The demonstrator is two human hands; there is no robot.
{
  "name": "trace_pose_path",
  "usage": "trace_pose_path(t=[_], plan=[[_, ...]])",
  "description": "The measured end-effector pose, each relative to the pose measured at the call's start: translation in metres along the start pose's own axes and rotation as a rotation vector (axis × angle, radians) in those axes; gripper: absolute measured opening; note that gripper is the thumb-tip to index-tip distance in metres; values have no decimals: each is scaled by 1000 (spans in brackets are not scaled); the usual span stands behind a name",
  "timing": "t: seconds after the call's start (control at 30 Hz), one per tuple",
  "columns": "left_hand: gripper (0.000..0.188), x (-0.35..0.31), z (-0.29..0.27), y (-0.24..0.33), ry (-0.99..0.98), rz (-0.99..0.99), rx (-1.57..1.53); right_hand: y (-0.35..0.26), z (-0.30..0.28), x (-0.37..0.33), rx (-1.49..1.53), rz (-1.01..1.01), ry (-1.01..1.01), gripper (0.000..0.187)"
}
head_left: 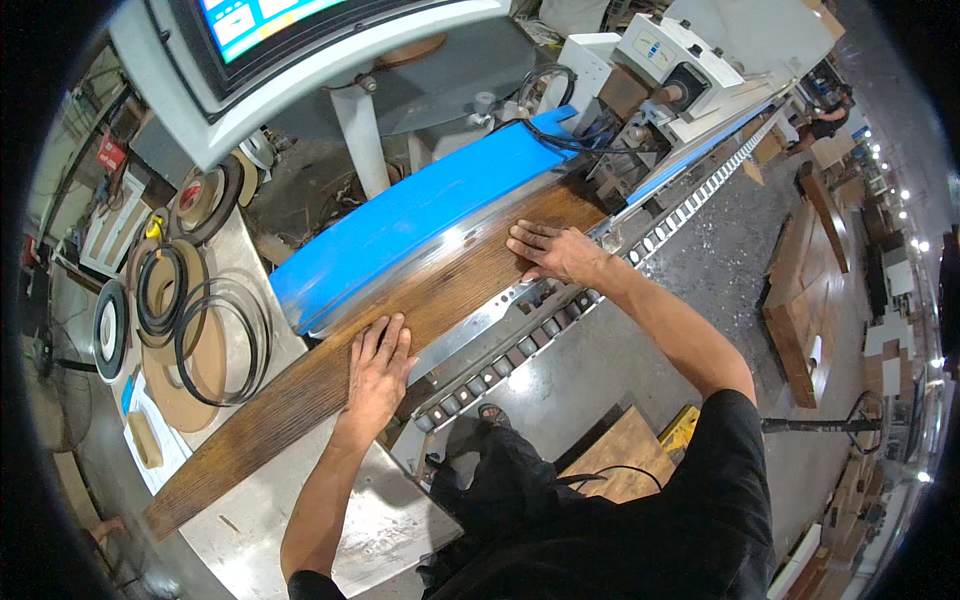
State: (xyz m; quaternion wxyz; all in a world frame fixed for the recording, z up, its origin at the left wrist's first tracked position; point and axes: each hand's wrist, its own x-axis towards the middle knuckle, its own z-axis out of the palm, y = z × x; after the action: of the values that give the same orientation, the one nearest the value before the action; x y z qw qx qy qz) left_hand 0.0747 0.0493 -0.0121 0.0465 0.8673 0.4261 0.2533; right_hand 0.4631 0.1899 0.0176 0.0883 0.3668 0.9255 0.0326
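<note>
A long brown wood-grain board (270, 435) lies flat, running from the metal side table up to the machine's far right end. My left hand (379, 370) rests on its near middle part, fingers stretched out over the top. Farther along, my right hand (560, 254) lies on the board near the machine head, its fingers spread on the surface and the thumb at the near edge. Along the board's far side stands a blue machine cover (420, 215) with a bare metal strip below it. The board's right end goes under the machine parts and is hidden there.
Rolls of edge banding (165, 285) lie on the metal table (330, 520) at left. A monitor (300, 50) overhangs the far side. A roller rail (490, 370) runs along the near side. Stacked brown panels (800, 300) stand on the floor at right. A person (830, 115) is far off.
</note>
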Motion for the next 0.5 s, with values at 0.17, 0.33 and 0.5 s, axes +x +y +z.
trace_pose_path(t=[0.17, 0.33, 0.5], plan=[[56, 44, 27, 17, 0, 16, -46, 29, -17, 3, -8, 132, -223, 59], [57, 93, 42, 40, -109, -16, -35, 54, -124, 100, 614, -4, 400, 39], [54, 144, 64, 63, -93, -14, -76, 139, -41, 278, 187, 286, 161, 43]])
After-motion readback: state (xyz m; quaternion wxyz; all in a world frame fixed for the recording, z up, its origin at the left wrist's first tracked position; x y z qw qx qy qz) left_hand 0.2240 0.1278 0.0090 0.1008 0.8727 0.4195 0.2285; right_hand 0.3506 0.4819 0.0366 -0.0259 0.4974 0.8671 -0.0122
